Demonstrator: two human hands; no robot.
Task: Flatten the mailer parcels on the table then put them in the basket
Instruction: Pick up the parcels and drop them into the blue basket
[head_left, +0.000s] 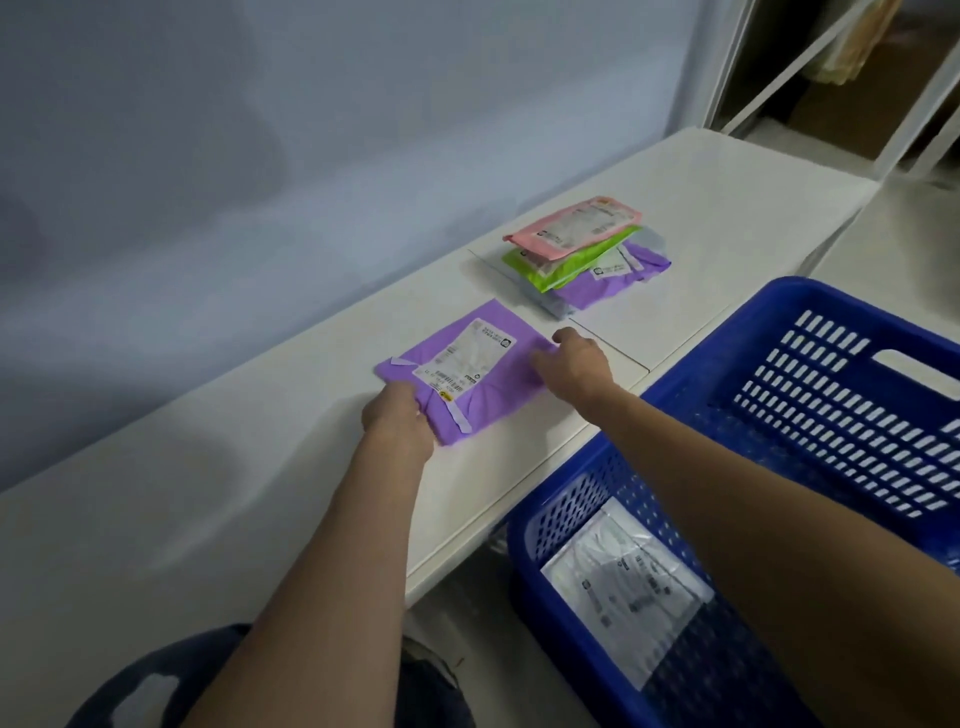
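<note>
Flattening step. Purple mailer (498, 384) lies on the bench (208, 493) near its front edge. Left hand (400, 418) curls on the near-left corner, looks like a pinch. Right hand (576, 364) has fingers flat on the right edge, gripping nothing. Next: smooth creases, then lift into basket (727, 358) at right. Stack (582, 254) waits behind.

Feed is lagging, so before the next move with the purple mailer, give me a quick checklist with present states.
1. Hands on purple mailer: ok; left hand grips its near corner, right hand rests on its right edge.
2. Mailer flat: not ok; creases show near the label.
3. Basket has room: ok; only one white mailer inside.
4. Basket close: ok; it sits right beside the table.
5. Stack processed: not ok; it waits on the table.
</note>
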